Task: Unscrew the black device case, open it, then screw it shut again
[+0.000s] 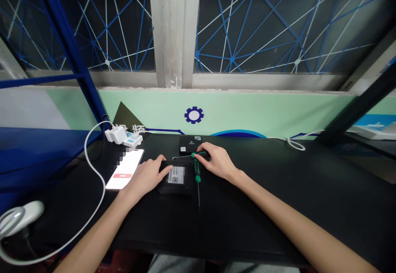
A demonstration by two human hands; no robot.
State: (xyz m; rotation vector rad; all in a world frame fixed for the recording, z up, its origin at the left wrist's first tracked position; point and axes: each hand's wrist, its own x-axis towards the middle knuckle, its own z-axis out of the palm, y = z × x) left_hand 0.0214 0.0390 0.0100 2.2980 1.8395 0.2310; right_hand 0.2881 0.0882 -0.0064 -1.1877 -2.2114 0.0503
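A black box with a white printed label (pixel 177 175) lies on the black table. My left hand (pixel 150 174) grips its left side, thumb on top beside the label and fingers at the far left corner. In my right hand (pixel 215 159), thumb and fingers are closed round the handle of a green-and-black screwdriver (pixel 194 155). Its thin shaft points left, with the tip just past the box's far edge near a small pale speck; I cannot tell whether they touch. A second green-and-black screwdriver (pixel 197 174) lies right of the box, shaft towards me.
Behind the hands lies another flat black box (pixel 188 144) near the wall. A lit phone (pixel 126 170) lies left of my left hand. White plugs on a power strip (pixel 133 140) and a looping white cable (pixel 103 186) are at the left. A thin white cable (pixel 295 144) lies back right.
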